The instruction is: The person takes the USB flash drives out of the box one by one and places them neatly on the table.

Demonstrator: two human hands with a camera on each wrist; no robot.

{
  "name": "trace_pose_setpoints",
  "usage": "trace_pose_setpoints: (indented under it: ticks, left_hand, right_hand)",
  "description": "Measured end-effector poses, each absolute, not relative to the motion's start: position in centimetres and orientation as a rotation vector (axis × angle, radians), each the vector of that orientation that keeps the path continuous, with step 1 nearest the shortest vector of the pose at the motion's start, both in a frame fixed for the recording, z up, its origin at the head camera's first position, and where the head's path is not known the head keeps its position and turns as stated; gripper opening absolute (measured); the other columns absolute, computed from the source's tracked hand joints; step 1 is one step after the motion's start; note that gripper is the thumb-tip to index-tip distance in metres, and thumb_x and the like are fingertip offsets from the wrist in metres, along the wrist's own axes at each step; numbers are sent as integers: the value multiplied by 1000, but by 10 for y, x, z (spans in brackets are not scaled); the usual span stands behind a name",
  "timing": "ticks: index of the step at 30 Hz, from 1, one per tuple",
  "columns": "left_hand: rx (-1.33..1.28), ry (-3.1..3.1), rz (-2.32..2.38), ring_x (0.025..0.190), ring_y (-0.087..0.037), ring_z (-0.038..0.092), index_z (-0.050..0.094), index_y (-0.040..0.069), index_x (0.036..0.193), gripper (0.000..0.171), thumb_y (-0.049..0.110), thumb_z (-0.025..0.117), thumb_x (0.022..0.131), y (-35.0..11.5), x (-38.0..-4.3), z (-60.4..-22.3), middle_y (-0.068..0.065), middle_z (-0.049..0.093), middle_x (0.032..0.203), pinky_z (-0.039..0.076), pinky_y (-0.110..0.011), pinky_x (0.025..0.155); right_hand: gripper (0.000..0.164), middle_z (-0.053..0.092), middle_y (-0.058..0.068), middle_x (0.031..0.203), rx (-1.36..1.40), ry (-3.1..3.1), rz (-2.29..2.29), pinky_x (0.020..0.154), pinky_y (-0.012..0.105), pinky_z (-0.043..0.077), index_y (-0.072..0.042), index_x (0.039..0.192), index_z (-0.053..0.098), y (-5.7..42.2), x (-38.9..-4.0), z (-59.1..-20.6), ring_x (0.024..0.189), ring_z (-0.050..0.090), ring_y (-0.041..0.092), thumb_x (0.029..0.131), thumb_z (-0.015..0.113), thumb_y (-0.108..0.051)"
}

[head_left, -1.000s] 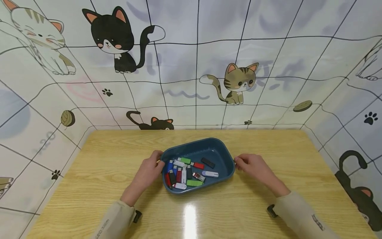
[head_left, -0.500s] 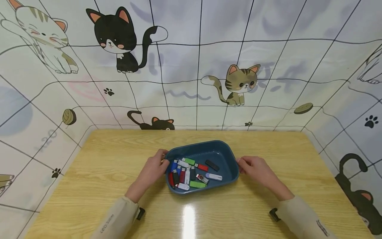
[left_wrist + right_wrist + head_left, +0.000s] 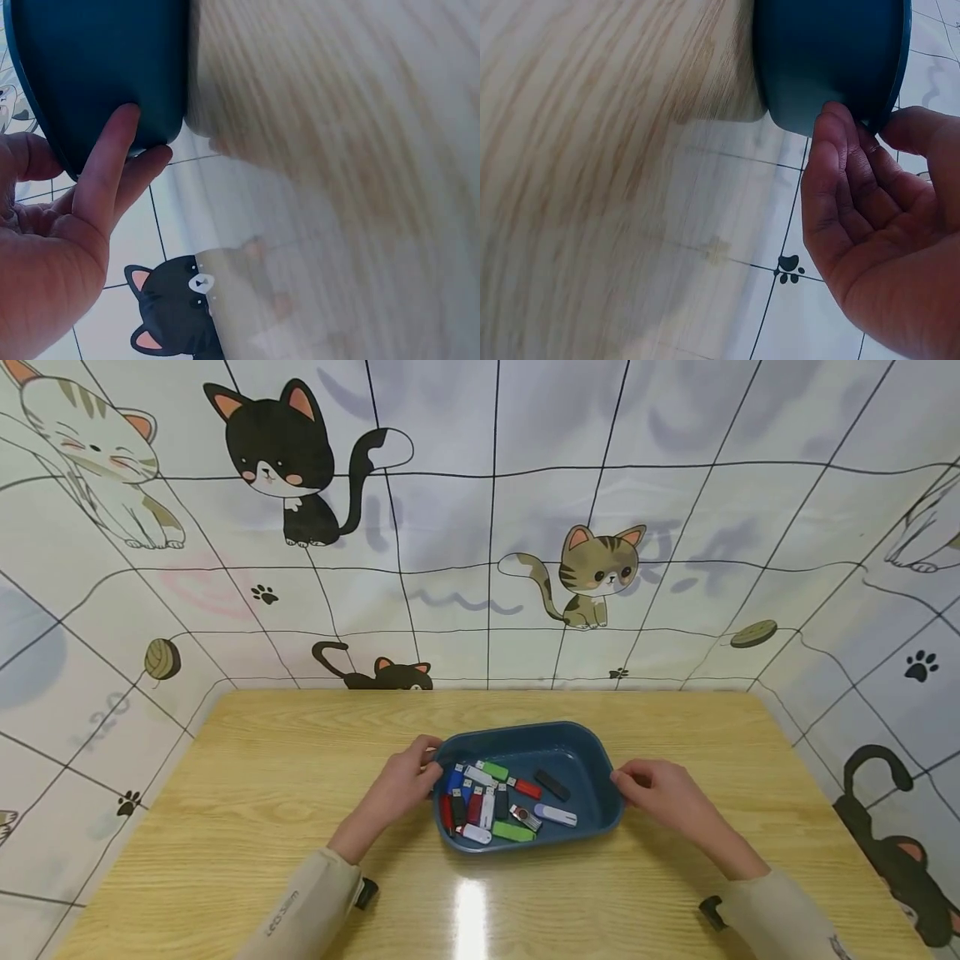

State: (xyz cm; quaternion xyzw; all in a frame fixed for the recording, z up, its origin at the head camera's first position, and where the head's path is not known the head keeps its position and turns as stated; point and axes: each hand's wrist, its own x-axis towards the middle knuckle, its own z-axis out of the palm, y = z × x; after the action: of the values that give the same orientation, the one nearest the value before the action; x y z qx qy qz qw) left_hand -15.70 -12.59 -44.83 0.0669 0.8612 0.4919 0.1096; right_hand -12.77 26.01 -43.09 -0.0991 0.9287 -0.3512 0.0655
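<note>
A dark blue plastic tray sits on the wooden table, with my hands at its two ends. Several USB sticks lie inside, crowded toward its left: a green one, a red one and a white one among them. By its left end my left hand holds the tray, thumb at the rim and fingers against the outer wall. At the opposite end, my right hand pinches the rim, its fingers bent along the outside.
Wooden tabletop extends around the tray on all sides. Behind it and at both sides stands a white grid-patterned backdrop printed with cartoon cats. Light glares off the table's near part.
The tray has shifted to the right and slightly toward me, turning a little straighter. Both hands have travelled along with it, and the USB sticks keep their arrangement.
</note>
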Motion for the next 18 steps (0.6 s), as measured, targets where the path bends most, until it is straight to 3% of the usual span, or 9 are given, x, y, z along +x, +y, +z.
trace_pose_setpoints:
  ticks: [8, 14, 18]
  left_hand:
    - [242, 2392, 1555, 109, -32, 71, 50, -1, 149, 43, 12, 49, 108, -133, -154, -459, -24, 64, 136, 63, -41, 81]
    - [308, 2252, 1607, 122, -36, 65, 45, -2, 154, 45, 16, 44, 112, -139, -154, -457, -25, 57, 144, 59, -44, 93]
    - [342, 2180, 1640, 126, -38, 62, 41, -3, 156, 47, 16, 41, 113, -140, -152, -461, -26, 53, 148, 57, -45, 96]
  right_hand:
    - [23, 69, -4, 83, -290, 2841, -991, 65, 29, 52, -9, 103, 76, 260, -123, -426, 75, 62, 13, 104, 64, -29]
    - [27, 73, 4, 101, -343, 3030, -863, 70, 38, 57, -3, 116, 73, 254, -124, -411, 85, 68, 19, 100, 70, -25]
    - [34, 72, 7, 104, -441, 3103, -816, 73, 41, 59, -1, 125, 68, 247, -125, -393, 87, 69, 22, 98, 72, -21]
